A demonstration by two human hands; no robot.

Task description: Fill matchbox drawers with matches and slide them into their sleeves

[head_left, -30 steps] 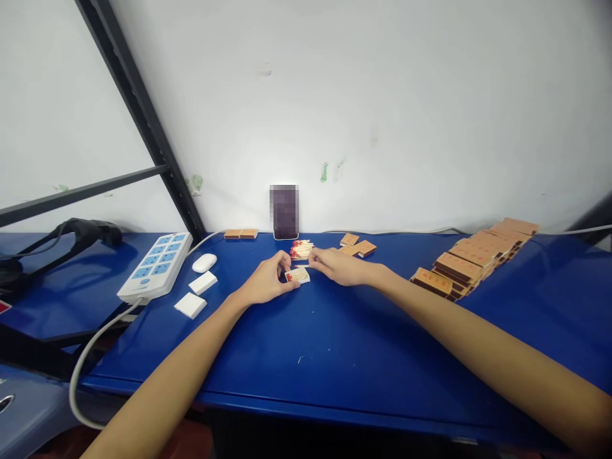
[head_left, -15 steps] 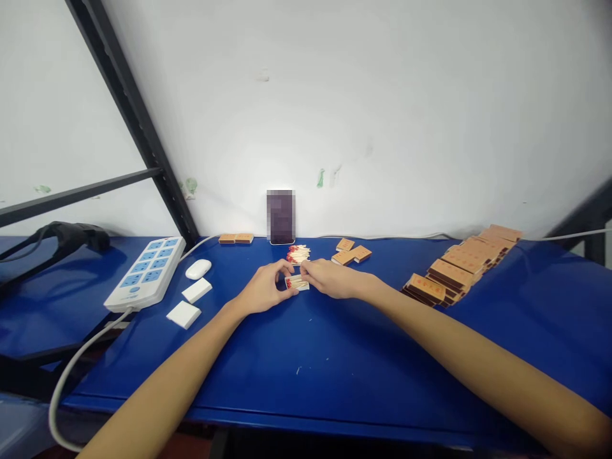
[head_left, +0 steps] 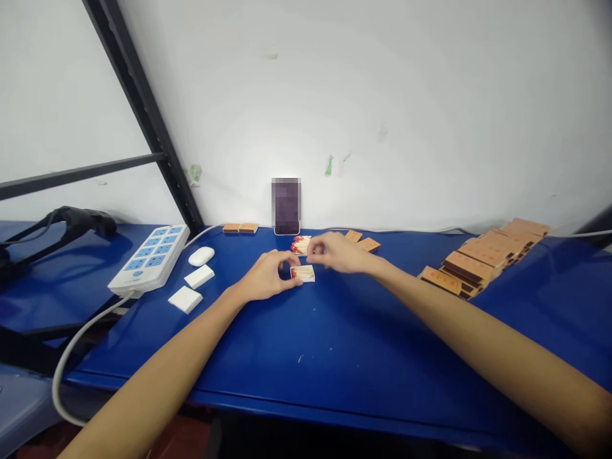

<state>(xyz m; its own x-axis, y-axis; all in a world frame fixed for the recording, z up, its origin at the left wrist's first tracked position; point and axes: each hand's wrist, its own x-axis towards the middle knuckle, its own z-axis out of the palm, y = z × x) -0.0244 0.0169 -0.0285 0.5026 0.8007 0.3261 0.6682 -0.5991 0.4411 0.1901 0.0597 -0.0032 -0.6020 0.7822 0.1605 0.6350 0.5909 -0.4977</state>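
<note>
The left hand (head_left: 268,277) rests on the blue bench (head_left: 335,344), far from its near edge, fingers clamped on the left end of a small open match tray (head_left: 305,273) lying flat. Just right and slightly farther, the right hand (head_left: 340,253) hovers beside a pile of loose matches (head_left: 300,244); whether its curled fingers pinch anything cannot be told. Stacked matchboxes (head_left: 478,264) lie far right, a power strip (head_left: 150,258) left.

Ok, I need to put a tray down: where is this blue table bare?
Bare: the near table strip between left forearm and right forearm, before the match tray; also between that forearm and the matchbox stacks. Crowded: around the left hand and right hand by the loose matches, and by the power strip and white blocks.
</note>
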